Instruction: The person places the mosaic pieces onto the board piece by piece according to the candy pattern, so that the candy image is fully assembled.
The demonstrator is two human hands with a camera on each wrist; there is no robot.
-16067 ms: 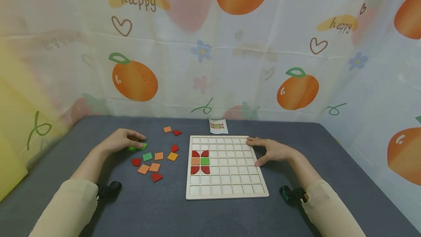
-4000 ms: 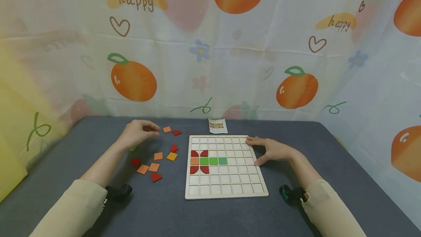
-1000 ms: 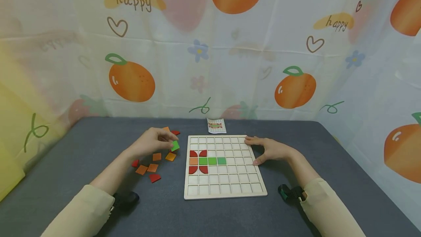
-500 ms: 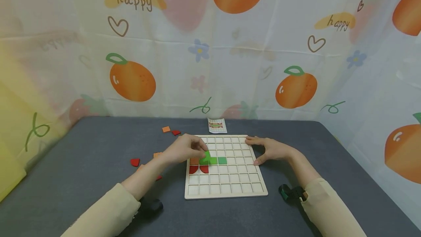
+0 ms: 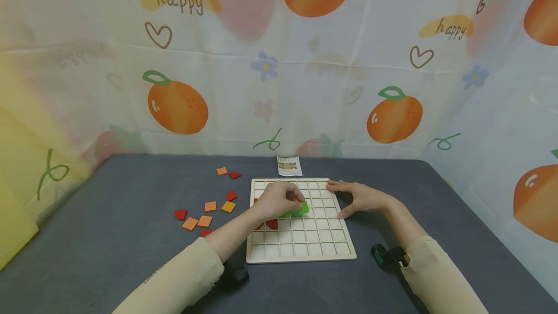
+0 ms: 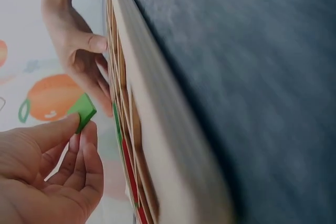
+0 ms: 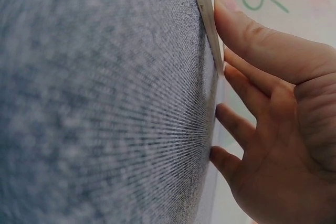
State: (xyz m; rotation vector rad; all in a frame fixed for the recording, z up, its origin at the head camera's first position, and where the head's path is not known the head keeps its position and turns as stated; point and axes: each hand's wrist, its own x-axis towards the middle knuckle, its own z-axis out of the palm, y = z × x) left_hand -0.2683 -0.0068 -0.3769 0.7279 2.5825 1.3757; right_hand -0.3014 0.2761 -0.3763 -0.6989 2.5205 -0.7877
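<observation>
My left hand [image 5: 279, 201] pinches a green square tile [image 5: 304, 208] between thumb and fingers, above the middle of the wooden grid board [image 5: 305, 253]. In the left wrist view the same tile [image 6: 84, 111] is tilted and clear of the board. Red curved tiles [image 5: 272, 224] and green tiles lie in the board's left cells, partly hidden by my left hand and forearm. My right hand [image 5: 364, 198] rests at the board's right edge with its fingers spread. In the right wrist view its thumb [image 7: 252, 35] touches the board's rim.
Loose orange tiles [image 5: 205, 220], a yellow-orange tile [image 5: 228, 206] and several red tiles [image 5: 180, 214] lie left of the board on the dark table [image 5: 109, 197]. A small printed pattern card [image 5: 289, 166] lies behind the board. A patterned curtain hangs beyond the table.
My left hand has carried the green tile rightward from the loose tiles to over the board's middle. Two more green tiles joined the middle row since the oldest frame. My right hand has stayed put.
</observation>
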